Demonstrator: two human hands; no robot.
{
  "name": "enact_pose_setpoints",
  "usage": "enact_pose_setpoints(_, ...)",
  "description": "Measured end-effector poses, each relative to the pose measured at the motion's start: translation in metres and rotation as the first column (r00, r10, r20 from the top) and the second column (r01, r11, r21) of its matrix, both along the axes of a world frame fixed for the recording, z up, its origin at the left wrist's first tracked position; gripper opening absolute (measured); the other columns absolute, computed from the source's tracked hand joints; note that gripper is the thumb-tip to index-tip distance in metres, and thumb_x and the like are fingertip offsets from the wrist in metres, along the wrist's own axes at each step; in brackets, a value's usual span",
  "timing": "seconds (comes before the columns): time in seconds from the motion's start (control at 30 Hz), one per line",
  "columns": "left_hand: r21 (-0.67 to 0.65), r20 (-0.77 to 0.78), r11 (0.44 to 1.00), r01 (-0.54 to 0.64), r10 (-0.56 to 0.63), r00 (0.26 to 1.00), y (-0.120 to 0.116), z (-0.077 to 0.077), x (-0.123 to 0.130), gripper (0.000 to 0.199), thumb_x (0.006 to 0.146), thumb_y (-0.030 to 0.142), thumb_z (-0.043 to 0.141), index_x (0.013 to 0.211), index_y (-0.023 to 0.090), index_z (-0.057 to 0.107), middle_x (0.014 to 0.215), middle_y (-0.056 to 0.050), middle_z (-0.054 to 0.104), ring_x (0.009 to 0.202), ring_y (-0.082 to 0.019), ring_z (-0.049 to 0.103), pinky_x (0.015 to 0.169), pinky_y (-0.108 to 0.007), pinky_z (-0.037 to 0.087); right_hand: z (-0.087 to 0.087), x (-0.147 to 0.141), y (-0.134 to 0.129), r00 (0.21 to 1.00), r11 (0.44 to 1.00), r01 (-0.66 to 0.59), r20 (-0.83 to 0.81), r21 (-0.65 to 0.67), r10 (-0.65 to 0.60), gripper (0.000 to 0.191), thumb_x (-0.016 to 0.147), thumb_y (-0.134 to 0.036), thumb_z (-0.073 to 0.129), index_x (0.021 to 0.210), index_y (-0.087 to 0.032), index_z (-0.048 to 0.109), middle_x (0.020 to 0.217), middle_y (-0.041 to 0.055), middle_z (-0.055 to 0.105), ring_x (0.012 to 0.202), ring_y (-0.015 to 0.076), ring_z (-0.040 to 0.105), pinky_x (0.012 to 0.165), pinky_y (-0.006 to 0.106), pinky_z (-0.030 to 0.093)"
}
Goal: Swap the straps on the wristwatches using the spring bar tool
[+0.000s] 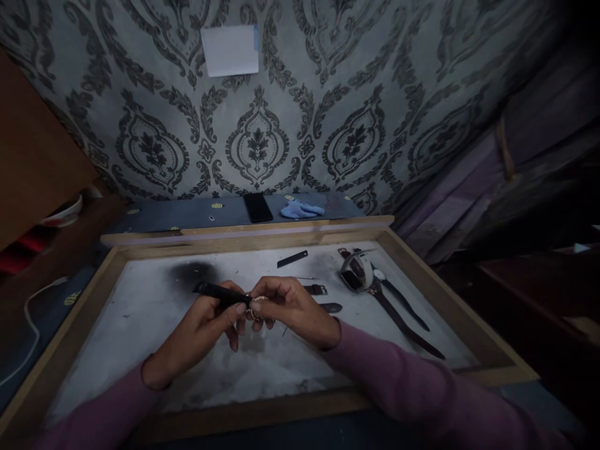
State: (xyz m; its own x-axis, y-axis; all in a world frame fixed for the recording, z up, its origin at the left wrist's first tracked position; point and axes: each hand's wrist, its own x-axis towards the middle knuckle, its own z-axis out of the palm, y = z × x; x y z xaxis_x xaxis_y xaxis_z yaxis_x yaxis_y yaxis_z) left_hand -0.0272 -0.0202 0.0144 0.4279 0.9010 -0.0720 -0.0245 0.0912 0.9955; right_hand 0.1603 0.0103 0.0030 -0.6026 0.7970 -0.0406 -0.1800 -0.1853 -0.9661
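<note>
My left hand (201, 328) is closed on a black strap (220, 292), whose free end points to the left. My right hand (288, 306) pinches a small round metallic piece, seemingly a watch case (257, 307), at the strap's right end. Both hands meet above the white tray surface (140, 325). Just right of my right hand lie a short dark strap piece with a buckle (319, 289) and a dark strap end (332, 308). Beyond them is a thin metal tool (305, 277).
A wooden rim (422, 275) surrounds the tray. Several watches (356, 275) with long straps lie at its right. A black flat strip (292, 259) lies near the back. Behind the rim are a black phone (257, 207) and a blue cloth (300, 209).
</note>
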Motion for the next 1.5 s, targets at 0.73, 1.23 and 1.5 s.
enact_pose_setpoints(0.73, -0.096, 0.139, 0.994, 0.052, -0.038, 0.99, 0.014, 0.002, -0.004, 0.026, 0.083, 0.035, 0.07, 0.073, 0.012, 0.062, 0.062, 0.001, 0.057, 0.051, -0.007, 0.046, 0.049, -0.019, 0.037, 0.003, -0.001, -0.002, 0.998, 0.982, -0.023, -0.07, -0.189, 0.01, 0.03, 0.073, -0.04, 0.076, 0.08, -0.013, 0.065, 0.072, 0.0033, 0.069, 0.063, 0.0125, 0.067, 0.052, 0.019, 0.043)
enact_pose_setpoints(1.23, -0.347, 0.157, 0.934, -0.079, 0.141, 0.978, 0.014, -0.01, -0.001, 0.042, 0.07, 0.052, 0.077, 0.07, 0.015, 0.058, 0.065, -0.002, 0.063, 0.053, -0.013, 0.058, 0.039, -0.019, 0.041, 0.002, -0.004, -0.001, 0.991, 0.974, 0.131, 0.0, -0.186, -0.133, 0.028, 0.066, -0.039, 0.078, 0.07, -0.015, 0.064, 0.063, 0.0007, 0.068, 0.058, 0.0111, 0.06, 0.056, 0.023, 0.038)
enact_pose_setpoints(1.5, -0.272, 0.066, 0.956, -0.114, 0.136, 0.988, 0.016, -0.013, 0.003, 0.038, 0.067, 0.042, 0.082, 0.06, 0.012, 0.059, 0.052, 0.002, 0.055, 0.043, -0.007, 0.045, 0.038, -0.016, 0.029, -0.005, -0.006, -0.002, 0.991, 0.988, 0.131, 0.026, -0.08, -0.129, 0.032, 0.065, -0.04, 0.081, 0.072, -0.013, 0.064, 0.064, 0.0001, 0.065, 0.06, 0.0111, 0.059, 0.06, 0.024, 0.041)
